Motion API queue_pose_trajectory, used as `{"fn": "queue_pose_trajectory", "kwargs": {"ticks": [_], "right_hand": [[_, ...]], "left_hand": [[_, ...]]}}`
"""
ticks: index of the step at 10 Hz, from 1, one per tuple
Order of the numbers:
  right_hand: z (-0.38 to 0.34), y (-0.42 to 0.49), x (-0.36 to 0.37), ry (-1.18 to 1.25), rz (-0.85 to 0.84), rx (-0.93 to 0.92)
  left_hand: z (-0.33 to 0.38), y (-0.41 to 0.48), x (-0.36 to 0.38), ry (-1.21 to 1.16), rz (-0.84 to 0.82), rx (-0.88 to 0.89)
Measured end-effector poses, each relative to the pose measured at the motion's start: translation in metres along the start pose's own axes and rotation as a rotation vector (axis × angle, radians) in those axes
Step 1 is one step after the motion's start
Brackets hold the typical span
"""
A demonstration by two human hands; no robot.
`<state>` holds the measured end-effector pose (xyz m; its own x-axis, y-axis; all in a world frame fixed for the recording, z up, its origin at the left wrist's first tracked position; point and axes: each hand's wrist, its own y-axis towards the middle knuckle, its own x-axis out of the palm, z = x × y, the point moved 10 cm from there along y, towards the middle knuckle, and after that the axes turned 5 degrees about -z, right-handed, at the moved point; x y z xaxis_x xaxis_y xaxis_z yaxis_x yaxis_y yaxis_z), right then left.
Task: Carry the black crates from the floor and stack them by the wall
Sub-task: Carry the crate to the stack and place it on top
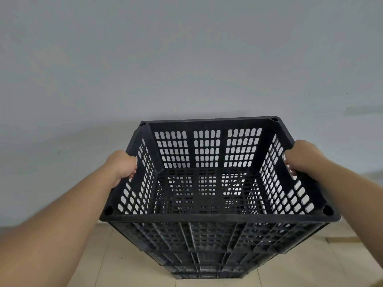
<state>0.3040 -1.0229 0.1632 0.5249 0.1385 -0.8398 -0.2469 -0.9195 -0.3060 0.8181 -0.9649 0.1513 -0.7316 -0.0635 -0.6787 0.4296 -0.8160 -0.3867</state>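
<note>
Forearms off-frame, fingers behind crate sides

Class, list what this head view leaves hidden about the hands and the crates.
Head view:
1. Left hand fingertips: behind a side wall of the top crate.
2. Right hand fingertips: mostly behind the opposite wall.
3. Number of crates below: covered by the top crate, cut off by the bottom edge.

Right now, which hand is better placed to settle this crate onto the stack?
Neither clearly: the left hand grips the top crate at its left wall, the right hand at its right handle slot, roughly mirrored. Probably both lower it together.
</note>
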Motion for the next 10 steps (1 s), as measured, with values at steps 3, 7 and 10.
{"fn": "queue_pose_trajectory", "kwargs": {"ticks": [3, 7, 10], "right_hand": [[-0.006, 0.023, -0.006, -0.066, -0.012, -0.006], [0.001, 0.017, -0.006, 0.015, 0.031, 0.038], [0.005, 0.011, -0.003, 0.027, 0.002, 0.031]], "left_hand": [[0.012, 0.007, -0.003, 0.041, -0.030, -0.012], [0.008, 0.014, 0.004, 0.040, -0.015, 0.003], [0.003, 0.011, 0.004, 0.070, -0.043, -0.016]]}}
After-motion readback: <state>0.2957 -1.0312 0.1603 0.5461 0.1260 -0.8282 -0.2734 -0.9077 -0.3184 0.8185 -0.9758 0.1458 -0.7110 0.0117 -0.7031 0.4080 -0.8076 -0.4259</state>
